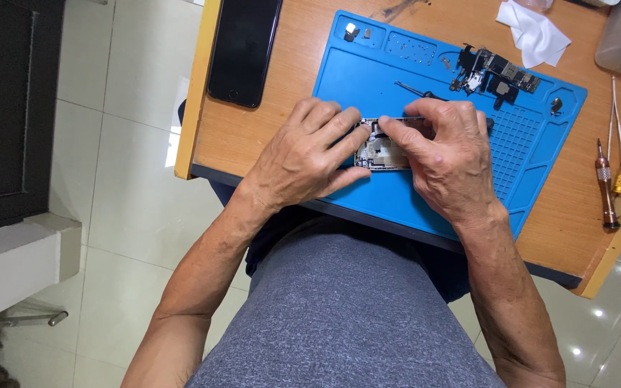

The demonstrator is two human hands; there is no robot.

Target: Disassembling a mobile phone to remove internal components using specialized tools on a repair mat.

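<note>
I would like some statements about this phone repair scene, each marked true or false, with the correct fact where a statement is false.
1. Both hands are on the opened phone. True: the left hand and the right hand hold it between them.
2. The opened phone lies on a red mat. False: the mat is blue.
3. A black phone lies on the desk, off the mat. True.
4. The screwdrivers lie beside the left hand. False: they lie on the desk at the right, past the mat's edge.
5. A white cloth lies at the far side of the desk. True.
</note>
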